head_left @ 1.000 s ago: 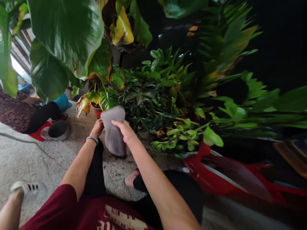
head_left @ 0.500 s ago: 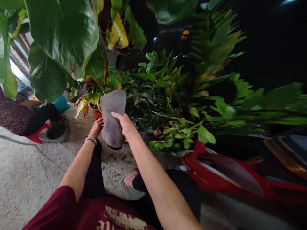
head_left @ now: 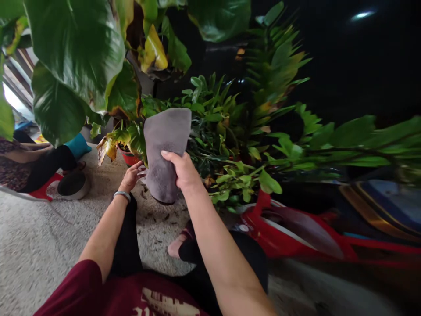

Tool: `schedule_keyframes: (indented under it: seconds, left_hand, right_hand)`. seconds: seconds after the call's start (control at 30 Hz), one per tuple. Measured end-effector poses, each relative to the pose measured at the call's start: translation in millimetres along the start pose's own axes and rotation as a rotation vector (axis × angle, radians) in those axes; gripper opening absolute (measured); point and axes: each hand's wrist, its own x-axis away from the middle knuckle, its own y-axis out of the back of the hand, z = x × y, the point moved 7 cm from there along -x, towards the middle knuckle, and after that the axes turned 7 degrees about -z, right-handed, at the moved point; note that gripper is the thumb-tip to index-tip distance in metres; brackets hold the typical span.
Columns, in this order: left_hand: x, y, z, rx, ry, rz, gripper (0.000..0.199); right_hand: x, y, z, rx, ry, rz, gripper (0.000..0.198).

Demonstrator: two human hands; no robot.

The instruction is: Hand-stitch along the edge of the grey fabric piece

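My right hand [head_left: 184, 171] grips a flat grey slab [head_left: 164, 131], with the thumb lying across its face and the other fingers hidden behind. The slab looks like a worn stone: wider at the top, slightly waisted, with a rounded lower end and darker damp-looking patches. My left hand [head_left: 132, 175] is beside the slab's lower left edge, fingers partly stretched out and apart, holding nothing visible. Whether its fingertips touch the slab I cannot tell. A bangle circles that wrist.
Behind the slab stand a red flowerpot [head_left: 128, 158] and dense green plants [head_left: 226, 118]. Large leaves [head_left: 75, 48] hang at upper left. A seated person [head_left: 23, 164] is at far left, near a grey bowl [head_left: 74, 185]. A red vehicle-like body [head_left: 296, 232] lies to the right.
The slab in my right hand has moved up and right, showing a broader face. My left hand has shifted slightly left, away from it. The view has turned a little right.
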Motion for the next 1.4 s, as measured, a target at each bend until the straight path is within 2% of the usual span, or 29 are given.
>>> schedule_keyframes:
  seconds: [0.1, 0.17, 0.23, 0.3, 0.37, 0.47, 0.53, 0.6, 0.67, 0.77, 0.83, 0.87, 0.93, 1.03, 1.1, 1.13, 1.2, 1.27, 1.33, 1.4]
  left_hand:
    - [1.0, -4.3, 0.8, 0.012, -0.005, -0.007, 0.047]
    - [2.5, -7.9, 1.0, 0.002, 0.011, 0.001, 0.040]
    - [5.4, -12.8, 2.1, -0.025, 0.051, 0.022, 0.032]
    - [9.8, -18.8, 3.6, -0.045, 0.097, 0.043, 0.027]
    - [15.4, -26.6, 4.2, -0.047, 0.119, 0.068, 0.028]
    - [25.4, -41.2, 5.8, -0.044, 0.127, 0.129, 0.029]
    - [31.9, -51.2, 9.1, -0.041, 0.141, 0.181, 0.027]
    - [36.1, -58.2, 12.7, -0.039, 0.149, 0.214, 0.025]
    - [37.4, -62.0, 16.6, -0.048, 0.158, 0.230, 0.027]
    - [36.3, -63.1, 21.4, -0.071, 0.172, 0.234, 0.050]
    - [35.7, -63.1, 22.7, -0.089, 0.179, 0.235, 0.064]
    - [35.8, -63.4, 22.9, -0.096, 0.181, 0.235, 0.067]
    - [37.0, -65.1, 23.0, -0.105, 0.188, 0.239, 0.067]
    - [40.1, -69.0, 22.6, -0.090, 0.188, 0.241, 0.061]
    - [41.9, -70.4, 21.3, -0.051, 0.169, 0.233, 0.048]
    - [43.0, -71.1, 20.4, -0.028, 0.156, 0.239, 0.039]
    - [45.6, -72.5, 18.8, 0.007, 0.133, 0.275, 0.024]
    - [48.0, -72.8, 18.9, 0.007, 0.133, 0.311, 0.020]
    - [49.5, -72.2, 21.2, -0.031, 0.159, 0.329, 0.030]
    - [50.0, -72.0, 24.0, -0.072, 0.187, 0.336, 0.051]
  right_hand:
    - [-2.4, 6.8, -40.2, 0.054, -0.116, -0.035, 0.033]
    - [21.8, 24.4, -65.4, 0.131, -0.209, -0.069, 0.030]
    - [56.0, 43.8, -75.1, 0.176, -0.294, -0.075, 0.028]
    - [84.0, 58.4, -64.5, 0.177, -0.351, -0.058, 0.030]
    - [90.8, 68.7, -34.2, 0.141, -0.303, -0.090, 0.034]
    - [62.2, 80.7, 23.6, 0.024, -0.018, -0.251, 0.035]
    - [37.5, 85.4, 40.5, -0.075, 0.116, -0.339, 0.032]
    - [23.3, 88.8, 27.3, -0.142, 0.082, -0.391, 0.030]
    - [29.8, 92.3, -5.6, -0.143, -0.064, -0.401, 0.029]
    - [72.8, 100.7, -49.5, -0.058, -0.263, -0.365, 0.031]
    - [100.5, 107.6, -53.3, 0.003, -0.294, -0.335, 0.033]
    - [107.7, 111.6, -45.4, 0.022, -0.265, -0.338, 0.033]
    - [105.2, 120.1, -12.7, 0.015, -0.105, -0.398, 0.033]
    - [71.6, 128.2, 42.6, -0.095, 0.229, -0.510, 0.032]
    - [43.7, 127.5, 50.6, -0.159, 0.280, -0.525, 0.030]
    - [33.3, 127.1, 42.3, -0.180, 0.231, -0.532, 0.027]
    - [28.6, 126.8, 7.1, -0.195, 0.036, -0.553, 0.023]
    - [48.5, 127.0, -35.2, -0.174, -0.171, -0.564, 0.020]
    - [79.7, 127.1, -59.7, -0.124, -0.234, -0.549, 0.022]
    - [104.2, 125.0, -58.5, -0.087, -0.183, -0.514, 0.026]
